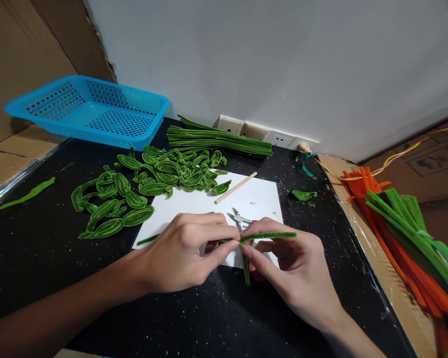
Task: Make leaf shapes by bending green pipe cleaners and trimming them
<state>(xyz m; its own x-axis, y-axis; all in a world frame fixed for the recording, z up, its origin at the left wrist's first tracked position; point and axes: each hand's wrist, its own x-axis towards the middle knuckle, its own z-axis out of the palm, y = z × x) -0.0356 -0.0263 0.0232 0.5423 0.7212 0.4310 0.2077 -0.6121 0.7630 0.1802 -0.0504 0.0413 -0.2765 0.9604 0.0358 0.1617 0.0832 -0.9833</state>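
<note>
Over a white sheet of paper [263, 191], both my hands pinch green pipe cleaners [271, 235] where they meet. My left hand [192, 248] has thumb and forefinger closed at the joint. From the other side, my right hand [291, 268] grips with its fingertips. One strand sticks out to the right and another hangs down; a green end also shows left of my left hand. Cutting pliers [240, 218] with red handles lie behind, partly hidden by my right hand. A thin wooden stick [235, 188] rests on the paper.
Leaf shapes of bent green pipe cleaner [168, 171] lie piled at the left and middle. Behind them is a bundle of straight green pipe cleaners [220, 139]. A blue basket [97, 112] stands back left; wall sockets [256, 132] and orange pipe cleaners [395, 253] are further right.
</note>
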